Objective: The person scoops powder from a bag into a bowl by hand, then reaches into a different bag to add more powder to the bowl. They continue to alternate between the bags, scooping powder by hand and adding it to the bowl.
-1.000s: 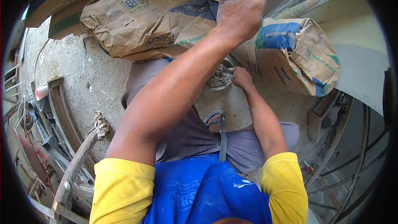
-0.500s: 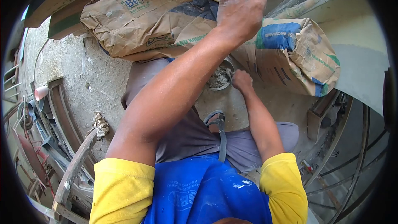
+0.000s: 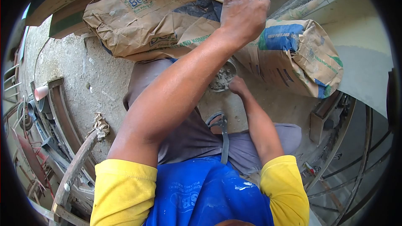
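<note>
My left hand (image 3: pixel 244 10) reaches across to the paper cement bag (image 3: pixel 167 25), near its dark, crumpled end. Its fingers are curled, with the tips bent out of sight, so what they grip is hidden. My right hand (image 3: pixel 238 85) is closed in a fist at the right rim of a round bowl (image 3: pixel 233 68). Wet grey mortar (image 3: pixel 222 79) lies in the bowl, partly hidden behind my left forearm. Whatever the right fist holds is too small and covered to make out.
A second cement bag (image 3: pixel 293 54) lies at the right, by the wall. Wooden frames (image 3: pixel 69 180) stand at the left, near a pink cup (image 3: pixel 41 93). Dark curved bars (image 3: pixel 364 155) are at the right. My sandalled foot (image 3: pixel 217 122) is on the concrete floor.
My right hand has moved slightly left and down, closer against the bowl's rim. The left hand holds nearly the same position at the bag.
</note>
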`<action>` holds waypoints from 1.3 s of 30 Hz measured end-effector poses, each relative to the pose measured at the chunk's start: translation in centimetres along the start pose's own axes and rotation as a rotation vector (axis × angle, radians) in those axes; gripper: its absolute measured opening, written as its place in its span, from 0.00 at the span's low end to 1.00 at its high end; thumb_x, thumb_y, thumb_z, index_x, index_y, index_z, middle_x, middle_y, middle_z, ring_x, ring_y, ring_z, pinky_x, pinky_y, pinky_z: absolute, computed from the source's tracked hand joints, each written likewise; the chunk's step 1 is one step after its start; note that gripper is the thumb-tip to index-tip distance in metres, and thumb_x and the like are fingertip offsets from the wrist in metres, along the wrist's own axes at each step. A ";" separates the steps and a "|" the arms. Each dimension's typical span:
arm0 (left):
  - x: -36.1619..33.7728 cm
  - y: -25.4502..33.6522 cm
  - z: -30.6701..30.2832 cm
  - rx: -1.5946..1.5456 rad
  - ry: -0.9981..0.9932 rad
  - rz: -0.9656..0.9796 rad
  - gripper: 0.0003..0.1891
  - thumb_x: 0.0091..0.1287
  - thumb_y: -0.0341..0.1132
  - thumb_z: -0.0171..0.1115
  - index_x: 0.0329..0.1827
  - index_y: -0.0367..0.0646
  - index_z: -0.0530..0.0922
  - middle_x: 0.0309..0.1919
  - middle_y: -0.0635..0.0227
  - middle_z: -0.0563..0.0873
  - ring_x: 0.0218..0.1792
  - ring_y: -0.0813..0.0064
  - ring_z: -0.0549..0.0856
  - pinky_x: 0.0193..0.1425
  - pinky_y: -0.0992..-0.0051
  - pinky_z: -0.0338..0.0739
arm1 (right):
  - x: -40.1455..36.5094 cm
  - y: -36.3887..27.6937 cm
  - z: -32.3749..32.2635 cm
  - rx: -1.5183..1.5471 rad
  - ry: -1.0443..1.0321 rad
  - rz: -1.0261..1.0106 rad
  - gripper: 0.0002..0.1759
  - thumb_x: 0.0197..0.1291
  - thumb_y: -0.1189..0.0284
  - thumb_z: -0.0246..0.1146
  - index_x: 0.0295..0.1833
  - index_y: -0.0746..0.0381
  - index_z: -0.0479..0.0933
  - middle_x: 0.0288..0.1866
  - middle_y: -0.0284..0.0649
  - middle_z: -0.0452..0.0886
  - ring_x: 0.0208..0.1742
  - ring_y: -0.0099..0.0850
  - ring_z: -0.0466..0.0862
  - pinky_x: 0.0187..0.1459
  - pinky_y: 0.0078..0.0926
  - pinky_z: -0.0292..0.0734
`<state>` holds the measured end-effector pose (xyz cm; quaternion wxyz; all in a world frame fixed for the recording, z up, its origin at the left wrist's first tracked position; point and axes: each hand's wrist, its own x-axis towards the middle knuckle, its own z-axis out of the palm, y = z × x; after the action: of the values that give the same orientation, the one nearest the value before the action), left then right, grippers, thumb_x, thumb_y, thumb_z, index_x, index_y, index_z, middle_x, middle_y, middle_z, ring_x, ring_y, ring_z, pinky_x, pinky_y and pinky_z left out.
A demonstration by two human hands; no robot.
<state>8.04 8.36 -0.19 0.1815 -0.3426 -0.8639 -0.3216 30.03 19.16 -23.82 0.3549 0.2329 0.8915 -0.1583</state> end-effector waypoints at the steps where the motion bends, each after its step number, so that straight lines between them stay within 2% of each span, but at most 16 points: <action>1: 0.0 0.0 0.0 0.003 -0.001 -0.001 0.14 0.53 0.27 0.61 0.38 0.56 0.89 0.51 0.72 0.83 0.62 0.61 0.68 0.64 0.55 0.53 | 0.1 0.2 -0.1 0.001 -0.002 -0.003 0.15 0.54 0.70 0.57 0.42 0.66 0.85 0.39 0.62 0.83 0.49 0.53 0.85 0.51 0.45 0.79; 3: 0.0 -0.1 0.0 -0.031 -0.021 -0.007 0.14 0.53 0.27 0.61 0.38 0.56 0.89 0.51 0.72 0.83 0.62 0.62 0.68 0.64 0.55 0.53 | 0.1 0.9 -0.9 0.743 -0.162 0.163 0.15 0.54 0.71 0.57 0.42 0.66 0.85 0.42 0.62 0.83 0.51 0.55 0.84 0.53 0.48 0.78; 4: -0.1 -0.1 0.0 -0.031 -0.022 -0.009 0.14 0.53 0.27 0.61 0.38 0.56 0.89 0.51 0.72 0.83 0.62 0.62 0.68 0.64 0.55 0.53 | -0.1 0.9 -1.2 0.741 -0.163 0.164 0.15 0.54 0.71 0.57 0.42 0.66 0.85 0.42 0.62 0.83 0.51 0.55 0.84 0.53 0.48 0.78; 6: 0.0 -0.1 0.0 -0.011 -0.012 0.007 0.14 0.52 0.27 0.62 0.38 0.56 0.89 0.51 0.72 0.83 0.62 0.62 0.68 0.63 0.56 0.53 | -0.2 1.3 -1.6 0.487 0.065 0.037 0.14 0.54 0.73 0.57 0.42 0.67 0.85 0.42 0.61 0.84 0.50 0.56 0.84 0.53 0.50 0.78; 7: 0.0 -0.2 0.0 -0.012 -0.010 0.009 0.14 0.52 0.27 0.62 0.38 0.56 0.89 0.51 0.72 0.83 0.62 0.62 0.68 0.63 0.56 0.53 | 0.1 1.2 -1.2 0.487 0.068 0.037 0.14 0.54 0.73 0.57 0.42 0.67 0.85 0.42 0.61 0.84 0.50 0.56 0.84 0.53 0.50 0.78; 9: 0.0 -0.1 0.1 0.008 0.001 0.010 0.14 0.51 0.27 0.63 0.38 0.56 0.89 0.51 0.73 0.83 0.62 0.62 0.68 0.63 0.56 0.53 | 0.3 0.3 0.5 0.155 0.122 0.125 0.14 0.54 0.73 0.58 0.42 0.67 0.84 0.43 0.62 0.83 0.50 0.57 0.83 0.53 0.50 0.78; 16: 0.0 -0.1 -0.1 -0.005 0.002 0.018 0.14 0.51 0.27 0.63 0.38 0.56 0.89 0.50 0.73 0.83 0.62 0.61 0.68 0.64 0.56 0.53 | -3.3 -4.4 -2.7 -0.109 -0.011 -0.047 0.13 0.55 0.73 0.59 0.41 0.67 0.84 0.46 0.58 0.84 0.49 0.53 0.85 0.51 0.50 0.80; 20: 0.0 0.0 0.1 -0.026 0.003 0.009 0.14 0.51 0.27 0.62 0.38 0.56 0.89 0.51 0.73 0.83 0.62 0.61 0.68 0.64 0.55 0.53 | -2.0 -4.4 -1.3 -0.154 0.145 -0.087 0.13 0.58 0.73 0.57 0.42 0.65 0.85 0.44 0.56 0.85 0.46 0.51 0.86 0.50 0.48 0.81; 23: -0.1 -0.1 0.1 -0.011 0.000 0.010 0.14 0.52 0.27 0.62 0.38 0.56 0.89 0.51 0.73 0.83 0.62 0.61 0.68 0.64 0.55 0.53 | -2.8 -5.3 -1.8 -0.222 0.104 -0.202 0.14 0.60 0.72 0.55 0.43 0.65 0.85 0.45 0.55 0.85 0.46 0.50 0.87 0.48 0.47 0.82; 25: 0.0 -0.1 0.0 -0.017 0.006 0.005 0.14 0.52 0.27 0.62 0.38 0.56 0.89 0.51 0.73 0.83 0.62 0.60 0.68 0.64 0.55 0.53 | -2.8 -4.7 -2.7 -0.335 -0.090 -0.210 0.15 0.62 0.72 0.53 0.44 0.64 0.85 0.46 0.54 0.83 0.46 0.49 0.87 0.48 0.46 0.82; 28: 0.0 -0.2 0.4 -0.011 -0.006 0.020 0.14 0.52 0.27 0.61 0.38 0.56 0.89 0.51 0.72 0.83 0.62 0.60 0.68 0.64 0.55 0.53 | -2.1 -4.9 -2.6 -0.277 0.104 -0.121 0.15 0.61 0.71 0.55 0.45 0.63 0.85 0.47 0.52 0.84 0.47 0.48 0.87 0.48 0.46 0.82; 32: -0.2 -0.4 0.9 -0.034 -0.010 -0.016 0.15 0.52 0.26 0.61 0.38 0.56 0.89 0.51 0.72 0.83 0.62 0.60 0.68 0.64 0.55 0.53 | -2.7 -5.4 -1.0 -0.304 0.025 -0.227 0.14 0.61 0.71 0.55 0.45 0.62 0.86 0.47 0.50 0.84 0.46 0.46 0.87 0.47 0.45 0.82; 34: 0.0 -0.5 1.0 -0.043 0.003 -0.019 0.15 0.52 0.26 0.61 0.38 0.56 0.89 0.51 0.72 0.83 0.62 0.60 0.68 0.64 0.55 0.53 | -3.4 -5.2 -2.1 -0.330 -0.074 -0.239 0.14 0.60 0.74 0.54 0.40 0.64 0.85 0.43 0.54 0.85 0.46 0.48 0.87 0.46 0.47 0.82; 36: -0.1 -0.6 1.0 -0.059 0.059 0.035 0.10 0.58 0.31 0.57 0.34 0.47 0.88 0.48 0.61 0.81 0.60 0.57 0.68 0.61 0.53 0.54 | -3.1 -5.3 -2.5 -0.292 0.024 -0.201 0.14 0.60 0.74 0.54 0.40 0.64 0.85 0.43 0.54 0.85 0.45 0.49 0.87 0.46 0.47 0.82; 37: -0.1 -0.6 1.0 -0.059 0.059 0.035 0.10 0.58 0.31 0.57 0.34 0.47 0.88 0.48 0.61 0.81 0.60 0.57 0.68 0.61 0.53 0.54 | -2.9 -5.5 -2.5 -0.251 0.121 -0.167 0.14 0.60 0.74 0.54 0.40 0.64 0.85 0.44 0.54 0.85 0.45 0.49 0.87 0.45 0.47 0.82; 39: 0.0 -0.4 0.8 -0.028 0.006 -0.010 0.14 0.52 0.26 0.61 0.38 0.55 0.89 0.51 0.73 0.83 0.61 0.62 0.68 0.63 0.56 0.53 | -3.1 -5.8 -0.9 -0.300 0.096 -0.236 0.14 0.61 0.72 0.54 0.42 0.62 0.86 0.45 0.52 0.85 0.45 0.48 0.87 0.45 0.45 0.83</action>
<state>7.70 8.64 -0.98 0.1777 -0.3401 -0.8603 -0.3356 28.45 13.75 -20.35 0.3218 0.0785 0.9421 -0.0527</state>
